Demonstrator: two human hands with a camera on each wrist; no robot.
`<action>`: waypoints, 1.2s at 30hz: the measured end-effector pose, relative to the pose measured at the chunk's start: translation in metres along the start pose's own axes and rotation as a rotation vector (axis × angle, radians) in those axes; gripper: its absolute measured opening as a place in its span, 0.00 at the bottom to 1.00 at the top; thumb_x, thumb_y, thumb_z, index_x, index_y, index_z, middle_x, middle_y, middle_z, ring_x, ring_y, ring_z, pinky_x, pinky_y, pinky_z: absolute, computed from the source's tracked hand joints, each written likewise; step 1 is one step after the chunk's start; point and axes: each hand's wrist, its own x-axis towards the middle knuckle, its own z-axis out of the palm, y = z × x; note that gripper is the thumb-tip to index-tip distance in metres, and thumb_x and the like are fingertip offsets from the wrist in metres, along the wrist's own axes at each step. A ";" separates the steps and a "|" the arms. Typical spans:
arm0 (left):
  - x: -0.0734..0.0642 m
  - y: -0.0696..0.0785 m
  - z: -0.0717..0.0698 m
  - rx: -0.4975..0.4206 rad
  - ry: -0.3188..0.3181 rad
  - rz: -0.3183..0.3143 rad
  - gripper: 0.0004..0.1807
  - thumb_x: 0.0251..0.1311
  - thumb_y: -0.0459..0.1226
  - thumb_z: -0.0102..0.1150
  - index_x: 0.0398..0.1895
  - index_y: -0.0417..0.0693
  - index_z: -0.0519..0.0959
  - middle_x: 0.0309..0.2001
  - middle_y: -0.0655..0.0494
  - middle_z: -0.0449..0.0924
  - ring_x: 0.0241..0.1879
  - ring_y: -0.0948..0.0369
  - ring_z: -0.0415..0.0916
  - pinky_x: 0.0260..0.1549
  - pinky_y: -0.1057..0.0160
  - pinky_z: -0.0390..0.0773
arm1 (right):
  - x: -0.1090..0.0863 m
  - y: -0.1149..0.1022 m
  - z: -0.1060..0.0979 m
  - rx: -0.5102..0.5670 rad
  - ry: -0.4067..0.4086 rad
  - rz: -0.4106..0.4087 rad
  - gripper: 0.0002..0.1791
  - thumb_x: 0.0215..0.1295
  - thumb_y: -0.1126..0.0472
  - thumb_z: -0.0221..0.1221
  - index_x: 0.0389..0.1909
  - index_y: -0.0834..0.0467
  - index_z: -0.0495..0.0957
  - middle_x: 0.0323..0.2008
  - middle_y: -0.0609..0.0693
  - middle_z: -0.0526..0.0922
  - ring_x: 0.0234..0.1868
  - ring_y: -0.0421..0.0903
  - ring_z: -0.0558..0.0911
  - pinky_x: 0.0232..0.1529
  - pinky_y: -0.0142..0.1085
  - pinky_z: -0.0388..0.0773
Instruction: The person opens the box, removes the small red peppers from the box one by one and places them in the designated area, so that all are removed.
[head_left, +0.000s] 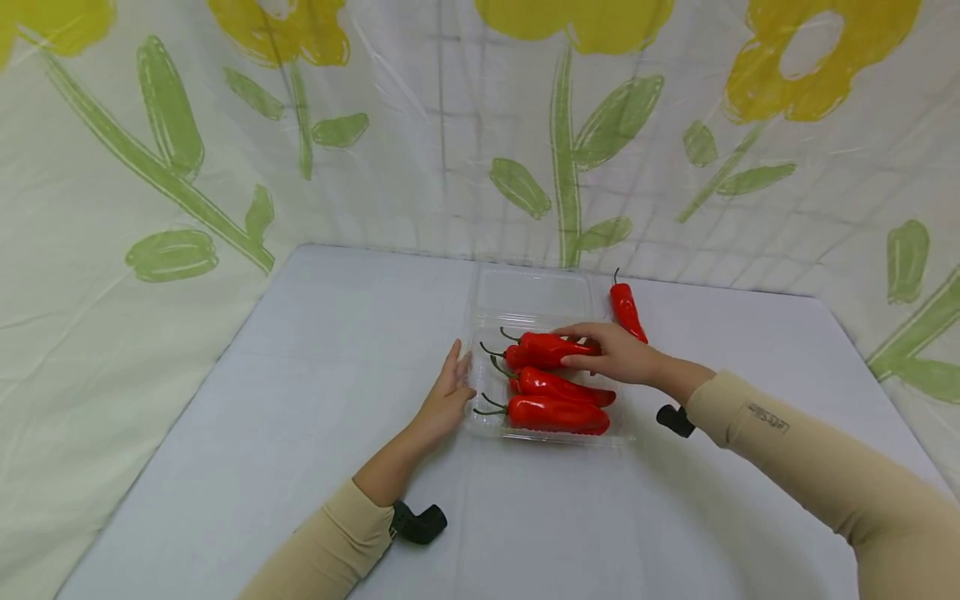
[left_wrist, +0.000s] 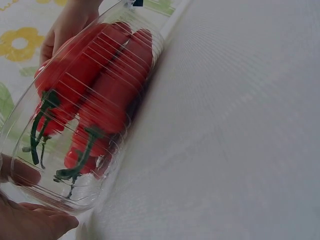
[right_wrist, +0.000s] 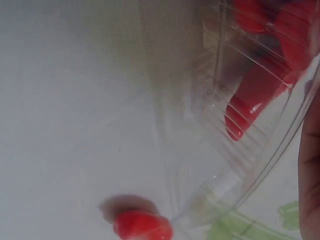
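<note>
Taking the head view first, the white table [head_left: 360, 333] spreads wide to the left of the clear box [head_left: 555, 438] and in front of it, while the box's raised lid [head_left: 534, 293] lies back near the table's far edge, close to the flowered cloth [head_left: 420, 167]. At least 4 glossy red peppers lie in the box, their green stems pointing left; 1 loose pepper [head_left: 627, 308] lies on the table beyond the box's right side, near the far edge. The right hand [head_left: 618, 354] comes in from the right, its thumb and fingers clamped on the blunt end of the top pepper [head_left: 546, 348] at the back of the box. The left hand [head_left: 442, 396] rests against the box's left side, fingers fairly straight and apart. In the left wrist view, table stretches away to the right of the box's ribbed wall; red bodies and curled stems show through the plastic. The left hand's fingertips meet the box's near corner, and part of the right hand shows behind the peppers. In the right wrist view, table fills the left, 1 blurred pepper sits at the bottom, others show inside the box, and the right hand is cut off at the right edge, so its fingers cannot be judged there.
</note>
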 end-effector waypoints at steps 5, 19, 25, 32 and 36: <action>0.000 0.000 0.001 -0.001 0.004 0.001 0.42 0.54 0.22 0.35 0.73 0.39 0.33 0.72 0.35 0.43 0.73 0.45 0.41 0.69 0.46 0.45 | -0.008 0.006 -0.002 0.002 0.072 -0.001 0.30 0.60 0.55 0.59 0.65 0.55 0.67 0.52 0.56 0.80 0.36 0.49 0.78 0.33 0.38 0.81; 0.000 0.001 0.001 0.021 0.008 -0.006 0.41 0.55 0.23 0.34 0.73 0.39 0.34 0.72 0.35 0.44 0.73 0.45 0.41 0.69 0.46 0.45 | -0.031 0.019 -0.012 0.051 0.248 0.157 0.30 0.63 0.55 0.57 0.66 0.57 0.64 0.48 0.61 0.79 0.39 0.52 0.76 0.37 0.35 0.78; 0.000 0.001 0.001 0.022 0.008 -0.012 0.41 0.55 0.22 0.35 0.73 0.39 0.34 0.72 0.35 0.44 0.73 0.45 0.40 0.69 0.45 0.44 | -0.039 0.029 -0.015 0.051 0.330 0.227 0.32 0.63 0.51 0.57 0.67 0.55 0.63 0.51 0.63 0.76 0.44 0.53 0.72 0.35 0.31 0.74; 0.001 -0.001 0.001 0.011 0.003 -0.007 0.42 0.55 0.22 0.34 0.73 0.39 0.33 0.72 0.34 0.43 0.73 0.45 0.40 0.69 0.46 0.44 | -0.043 0.044 -0.016 0.092 0.422 0.267 0.32 0.64 0.51 0.55 0.68 0.53 0.60 0.56 0.65 0.73 0.47 0.53 0.70 0.35 0.28 0.72; 0.001 -0.001 0.001 0.013 0.001 -0.005 0.42 0.54 0.22 0.34 0.73 0.39 0.33 0.72 0.34 0.43 0.72 0.45 0.40 0.69 0.45 0.45 | -0.044 0.054 -0.016 0.108 0.453 0.302 0.33 0.65 0.48 0.53 0.68 0.53 0.58 0.60 0.65 0.70 0.50 0.55 0.69 0.37 0.27 0.72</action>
